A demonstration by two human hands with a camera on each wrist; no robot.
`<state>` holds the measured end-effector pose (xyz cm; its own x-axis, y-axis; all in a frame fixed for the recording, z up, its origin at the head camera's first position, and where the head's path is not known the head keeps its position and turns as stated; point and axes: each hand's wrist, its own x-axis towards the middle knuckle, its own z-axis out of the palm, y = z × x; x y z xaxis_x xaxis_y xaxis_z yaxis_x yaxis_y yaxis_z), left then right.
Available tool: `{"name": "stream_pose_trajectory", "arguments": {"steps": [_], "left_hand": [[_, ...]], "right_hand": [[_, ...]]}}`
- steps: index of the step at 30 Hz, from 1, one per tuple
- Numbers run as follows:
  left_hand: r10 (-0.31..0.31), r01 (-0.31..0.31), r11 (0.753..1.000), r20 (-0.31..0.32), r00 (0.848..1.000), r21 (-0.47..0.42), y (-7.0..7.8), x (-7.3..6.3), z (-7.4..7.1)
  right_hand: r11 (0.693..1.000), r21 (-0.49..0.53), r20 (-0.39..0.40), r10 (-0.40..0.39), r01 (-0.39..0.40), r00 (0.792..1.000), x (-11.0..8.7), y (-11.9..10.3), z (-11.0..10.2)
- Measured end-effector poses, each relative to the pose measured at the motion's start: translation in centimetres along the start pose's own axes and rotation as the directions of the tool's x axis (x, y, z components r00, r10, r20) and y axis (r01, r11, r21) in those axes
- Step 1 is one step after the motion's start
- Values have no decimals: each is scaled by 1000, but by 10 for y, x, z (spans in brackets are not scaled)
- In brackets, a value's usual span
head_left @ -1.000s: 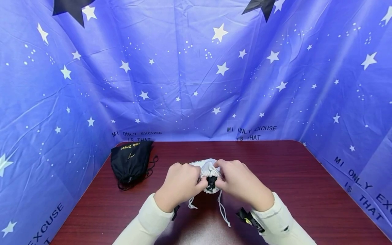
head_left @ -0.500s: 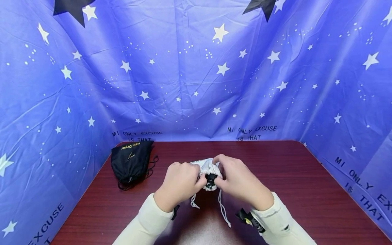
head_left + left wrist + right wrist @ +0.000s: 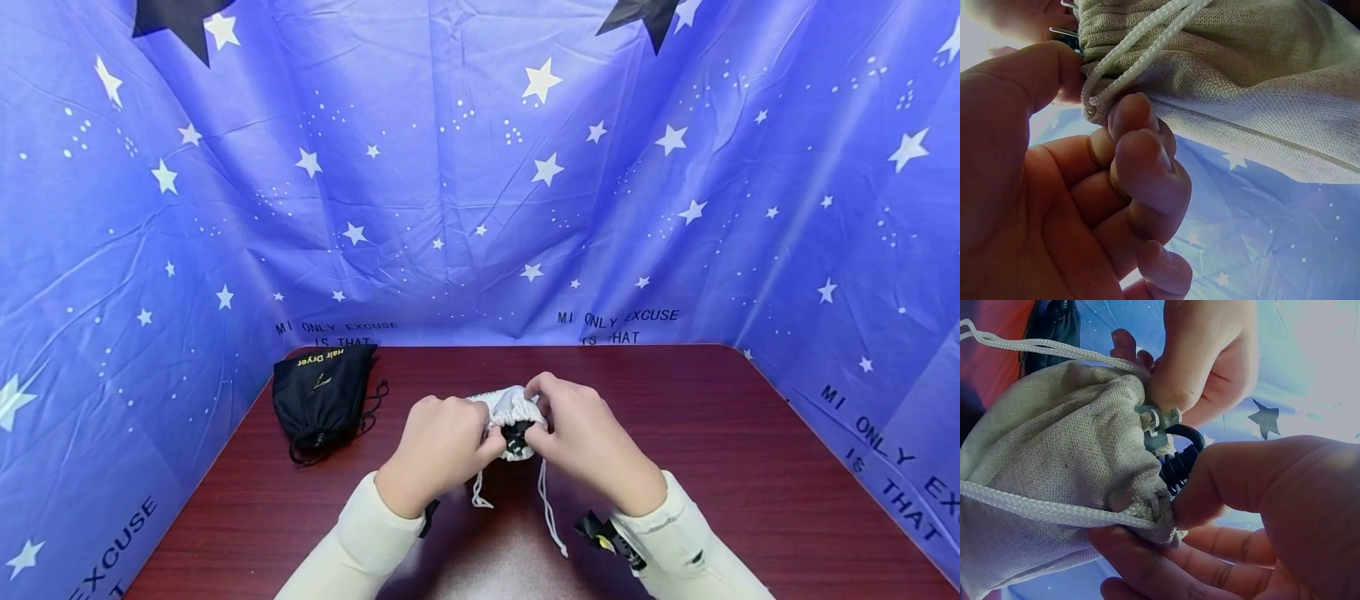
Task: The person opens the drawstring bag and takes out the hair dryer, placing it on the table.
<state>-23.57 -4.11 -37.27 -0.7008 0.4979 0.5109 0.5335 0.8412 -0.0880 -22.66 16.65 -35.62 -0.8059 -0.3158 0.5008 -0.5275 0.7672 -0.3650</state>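
Observation:
Between the two hands is a pale cloth drawstring bag point(image 3: 514, 406), its gathered mouth turned toward the person. My left hand point(image 3: 448, 450) pinches the left edge of the mouth, where a white cord point(image 3: 1141, 53) loops out. On the opposite edge, my right hand point(image 3: 592, 437) pinches the hem between thumb and fingers. Inside the mouth shows a black plug with metal prongs point(image 3: 1169, 419) and a black ribbed cable end point(image 3: 1179, 467); the rest of the contents is hidden by the cloth. Two white cord ends point(image 3: 551, 508) hang below the bag.
A black drawstring pouch point(image 3: 321, 400) printed "Hair Dryer" lies at the table's back left. The dark red wooden table point(image 3: 675, 392) is enclosed by a blue star-printed curtain point(image 3: 480, 167) at the back and both sides.
The right hand has shifted its grip slightly on the mouth, and the bag's mouth has risen a little in view. The left hand has hardly moved; the black pouch stays put.

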Motion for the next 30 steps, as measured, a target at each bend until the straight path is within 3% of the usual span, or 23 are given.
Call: {"name": "stream_pose_trajectory", "arguments": {"steps": [30], "left_hand": [[-14,16,999,29,999,-51,-2,1,-1]], "right_hand": [[1000,-9,17,28,-27,999,0,2,-4]]}}
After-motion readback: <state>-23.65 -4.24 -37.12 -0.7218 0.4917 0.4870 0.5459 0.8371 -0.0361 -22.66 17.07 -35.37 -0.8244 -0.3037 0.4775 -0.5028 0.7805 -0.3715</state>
